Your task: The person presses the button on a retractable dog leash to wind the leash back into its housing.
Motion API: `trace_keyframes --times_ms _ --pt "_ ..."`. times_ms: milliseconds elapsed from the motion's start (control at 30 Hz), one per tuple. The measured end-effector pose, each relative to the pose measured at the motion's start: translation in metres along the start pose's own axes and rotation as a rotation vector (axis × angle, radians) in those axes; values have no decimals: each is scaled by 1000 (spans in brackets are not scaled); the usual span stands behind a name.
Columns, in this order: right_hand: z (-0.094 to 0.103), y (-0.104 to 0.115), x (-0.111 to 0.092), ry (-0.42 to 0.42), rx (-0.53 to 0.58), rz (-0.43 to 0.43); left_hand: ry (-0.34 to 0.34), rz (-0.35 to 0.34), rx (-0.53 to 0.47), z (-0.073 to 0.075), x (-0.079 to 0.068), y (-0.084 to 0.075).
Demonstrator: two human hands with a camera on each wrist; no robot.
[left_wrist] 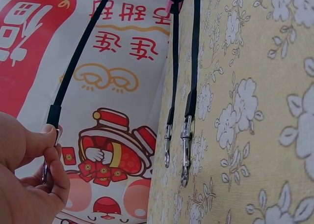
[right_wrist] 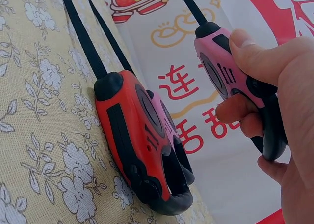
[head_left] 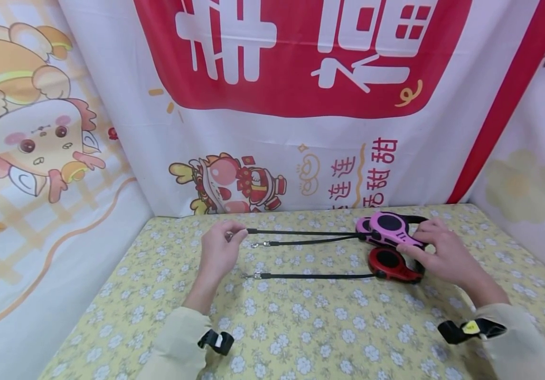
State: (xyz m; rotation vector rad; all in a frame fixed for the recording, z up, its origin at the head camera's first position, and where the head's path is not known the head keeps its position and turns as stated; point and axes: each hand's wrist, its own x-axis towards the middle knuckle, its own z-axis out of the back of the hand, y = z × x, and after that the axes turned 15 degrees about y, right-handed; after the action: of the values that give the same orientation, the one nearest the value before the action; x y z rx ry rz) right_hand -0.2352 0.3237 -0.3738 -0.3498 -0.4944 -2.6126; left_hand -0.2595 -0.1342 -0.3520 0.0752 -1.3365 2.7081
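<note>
My right hand (head_left: 445,250) grips a pink retractable dog leash (right_wrist: 215,57) by its black handle, fingers through the loop, raised over the table. At the other end of its taut black strap (left_wrist: 78,57), my left hand (head_left: 220,248) pinches the metal clip (left_wrist: 44,172), which the fingers partly hide. A red retractable leash (right_wrist: 131,130) lies on the table below my right hand. Beside it rests a second pink leash (right_wrist: 164,108), partly covered by the red one in the right wrist view. Their straps run leftward to two silver clips (left_wrist: 186,153) near my left hand.
A yellow floral cloth (head_left: 310,327) covers the table. Behind it hangs a white and red printed backdrop (head_left: 263,126), and another printed sheet (head_left: 39,221) hangs at the left. Black straps (head_left: 216,342) circle both sleeves at the wrists.
</note>
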Motion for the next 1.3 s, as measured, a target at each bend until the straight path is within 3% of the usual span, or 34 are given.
trace_keyframes --times_ms 700,1300 --pt "0 3 0 26 5 -18 -17 -25 18 -1 1 5" --pt "-4 7 0 55 32 -51 7 -45 13 -4 -2 2"
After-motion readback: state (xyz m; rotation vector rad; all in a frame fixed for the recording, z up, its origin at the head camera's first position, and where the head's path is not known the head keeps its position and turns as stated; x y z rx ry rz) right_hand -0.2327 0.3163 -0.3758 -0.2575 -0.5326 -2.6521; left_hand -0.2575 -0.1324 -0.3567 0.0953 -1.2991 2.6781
